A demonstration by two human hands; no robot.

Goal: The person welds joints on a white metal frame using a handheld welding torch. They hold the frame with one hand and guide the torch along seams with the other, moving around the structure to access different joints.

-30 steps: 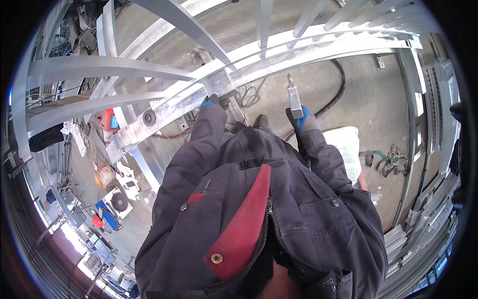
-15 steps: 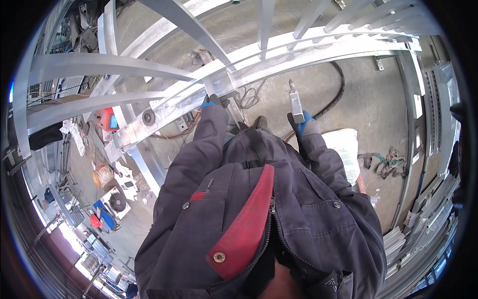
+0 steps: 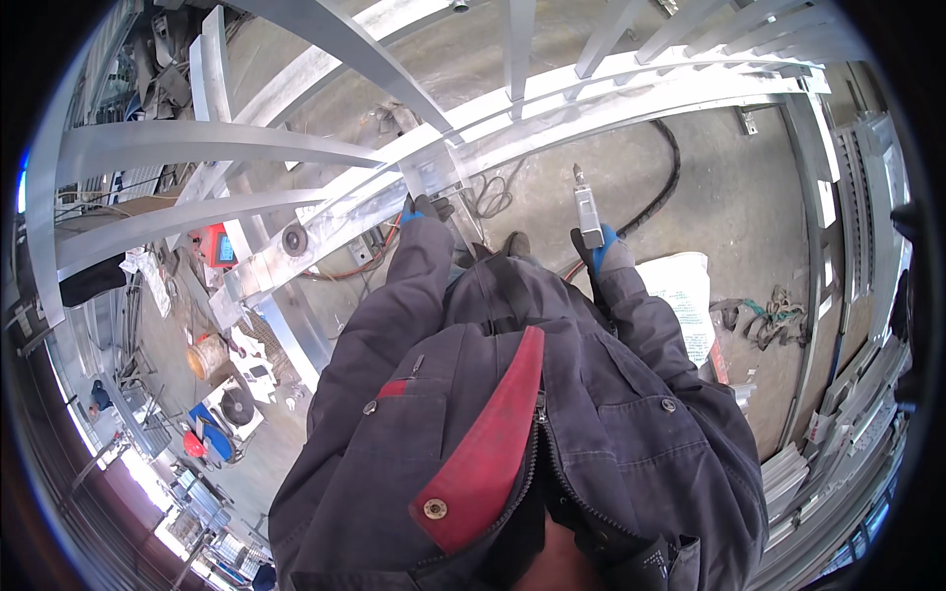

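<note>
My right hand (image 3: 609, 248), in a blue and dark glove, grips a welding gun (image 3: 588, 215). The gun has a silver, box-shaped body and a narrow brass-coloured tip pointing away from me, over the floor and short of the frame. My left hand (image 3: 426, 209), gloved likewise, is at the near edge of a silver metal frame (image 3: 532, 138), beside a joint where a bar meets the long rail. Its fingers look apart, with nothing visible in them; whether they touch the rail I cannot tell.
A black hose (image 3: 665, 187) curves over the floor right of the gun. Thin cable (image 3: 490, 197) lies coiled under the frame. A dark ring (image 3: 295, 239) sits on the rail, near a red device with a screen (image 3: 214, 246). A white sack (image 3: 680, 295) lies right; metal profiles (image 3: 847, 443) are stacked beyond.
My left hand has shifted slightly down off the joint, and its fingers have spread. The welding gun has barely moved in my right hand. The view has shifted slightly.
</note>
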